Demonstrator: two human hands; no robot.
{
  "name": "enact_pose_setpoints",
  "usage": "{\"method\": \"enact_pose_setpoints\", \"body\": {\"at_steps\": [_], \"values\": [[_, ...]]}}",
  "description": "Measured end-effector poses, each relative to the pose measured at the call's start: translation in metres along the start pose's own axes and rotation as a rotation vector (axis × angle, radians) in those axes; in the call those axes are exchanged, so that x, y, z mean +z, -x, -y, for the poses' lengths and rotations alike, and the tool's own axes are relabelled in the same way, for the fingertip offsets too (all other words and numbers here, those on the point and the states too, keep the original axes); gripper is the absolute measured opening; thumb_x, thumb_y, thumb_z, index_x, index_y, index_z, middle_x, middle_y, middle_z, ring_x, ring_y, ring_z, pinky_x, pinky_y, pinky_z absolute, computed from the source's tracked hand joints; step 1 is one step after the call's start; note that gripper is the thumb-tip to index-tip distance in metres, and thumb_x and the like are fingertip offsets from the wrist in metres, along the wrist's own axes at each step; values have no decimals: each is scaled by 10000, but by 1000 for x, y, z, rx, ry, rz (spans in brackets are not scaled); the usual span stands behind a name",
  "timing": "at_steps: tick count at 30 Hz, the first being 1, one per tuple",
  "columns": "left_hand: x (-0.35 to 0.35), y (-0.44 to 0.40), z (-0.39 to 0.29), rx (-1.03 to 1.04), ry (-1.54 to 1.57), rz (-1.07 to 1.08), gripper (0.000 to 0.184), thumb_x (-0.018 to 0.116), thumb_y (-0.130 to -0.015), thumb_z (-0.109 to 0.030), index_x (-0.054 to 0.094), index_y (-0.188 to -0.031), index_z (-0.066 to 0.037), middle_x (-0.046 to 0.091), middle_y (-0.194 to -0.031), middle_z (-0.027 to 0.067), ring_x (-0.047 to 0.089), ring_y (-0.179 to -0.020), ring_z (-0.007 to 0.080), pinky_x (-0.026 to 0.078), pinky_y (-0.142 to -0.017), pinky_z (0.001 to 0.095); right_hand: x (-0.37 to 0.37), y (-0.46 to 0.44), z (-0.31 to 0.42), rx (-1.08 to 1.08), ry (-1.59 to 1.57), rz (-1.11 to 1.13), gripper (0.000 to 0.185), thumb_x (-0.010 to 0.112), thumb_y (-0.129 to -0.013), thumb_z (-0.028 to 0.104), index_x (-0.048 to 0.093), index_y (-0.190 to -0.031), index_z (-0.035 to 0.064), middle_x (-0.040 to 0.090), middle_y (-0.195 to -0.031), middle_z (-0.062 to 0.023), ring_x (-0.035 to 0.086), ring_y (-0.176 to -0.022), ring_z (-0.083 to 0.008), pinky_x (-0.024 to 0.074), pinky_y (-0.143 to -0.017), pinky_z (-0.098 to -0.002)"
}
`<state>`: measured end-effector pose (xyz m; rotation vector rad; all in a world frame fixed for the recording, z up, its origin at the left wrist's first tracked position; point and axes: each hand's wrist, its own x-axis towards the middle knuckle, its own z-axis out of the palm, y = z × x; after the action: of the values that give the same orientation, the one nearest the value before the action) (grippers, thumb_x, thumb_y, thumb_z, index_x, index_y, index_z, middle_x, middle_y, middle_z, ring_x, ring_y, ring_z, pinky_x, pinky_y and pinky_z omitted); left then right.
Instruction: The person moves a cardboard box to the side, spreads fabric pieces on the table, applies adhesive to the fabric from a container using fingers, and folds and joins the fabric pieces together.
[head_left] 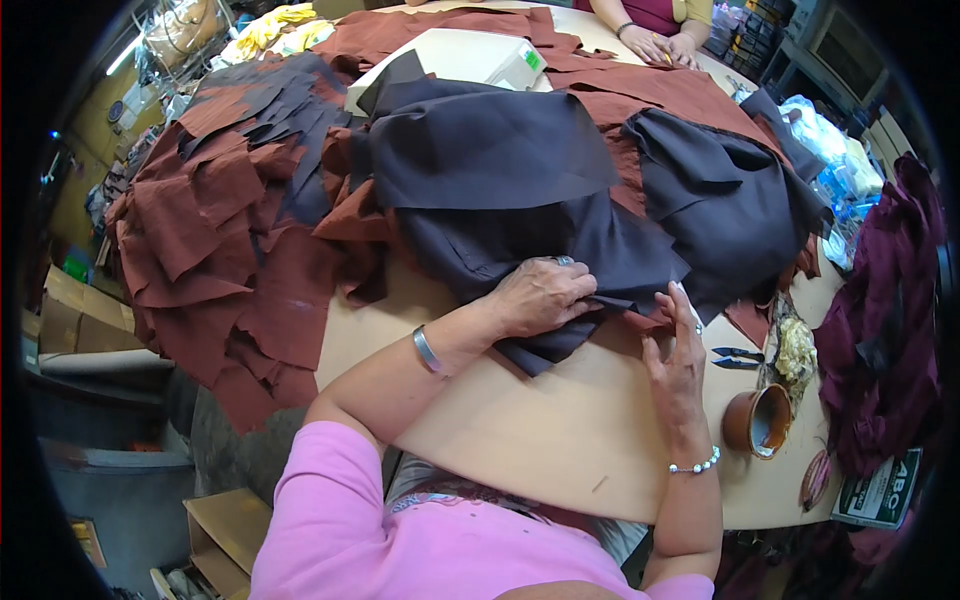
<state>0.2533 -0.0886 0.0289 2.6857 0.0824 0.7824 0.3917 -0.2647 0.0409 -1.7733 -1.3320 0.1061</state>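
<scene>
My left hand (545, 296) is closed on the near edge of a dark, nearly black fabric piece (490, 150), its fingers curled into the folds. My right hand (680, 350) is beside the right corner of the same cloth. Its fingers are stretched upward, with the thumb apart and the fingertips at the fabric's edge. Something small and white shows along those fingers; I cannot make out what it is. Under the dark cloth, a bit of reddish-brown fabric (645, 322) peeks out between my hands. Another dark piece (715, 200) lies to the right.
Stacked reddish-brown pieces (200, 220) hang over the table's left edge. Thread snips (738, 358), a brown pot (757, 422) and a purple cloth (885, 320) are at right. Behind the dark cloth sits a whitish box (460, 65). Another person's hands (660, 45) rest across the table (500, 420).
</scene>
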Motion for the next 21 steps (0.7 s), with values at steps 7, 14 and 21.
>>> {"method": "enact_pose_setpoints", "body": {"at_steps": [7, 14, 21], "values": [[-7, -2, -6, -29, 20, 18, 184, 608, -814, -195, 523, -735, -53, 519, -717, 112, 553, -687, 302, 443, -590, 378, -10, -3, -21, 106, 43, -20, 679, 496, -677, -123, 379, -1319, 66, 560, -1102, -181, 568, -981, -302, 460, -831, -371], [-8, -1, -1, -207, 356, -73, 228, 514, -904, -166, 485, -733, -18, 461, -681, 82, 472, -615, 204, 409, -585, 306, -8, -1, -27, 40, 32, -101, 672, 484, -709, -118, 373, -1323, 131, 557, -875, -127, 572, -784, -243, 466, -733, -329], [-26, -4, 10, -760, 1159, -603, 263, 439, -965, -237, 575, -827, -60, 571, -794, -27, 504, -701, 30, 436, -641, 174, -11, 0, -20, 25, 76, -92, 693, 491, -692, -131, 378, -1319, 140, 547, -866, -114, 553, -739, -211, 470, -645, -303]]}}
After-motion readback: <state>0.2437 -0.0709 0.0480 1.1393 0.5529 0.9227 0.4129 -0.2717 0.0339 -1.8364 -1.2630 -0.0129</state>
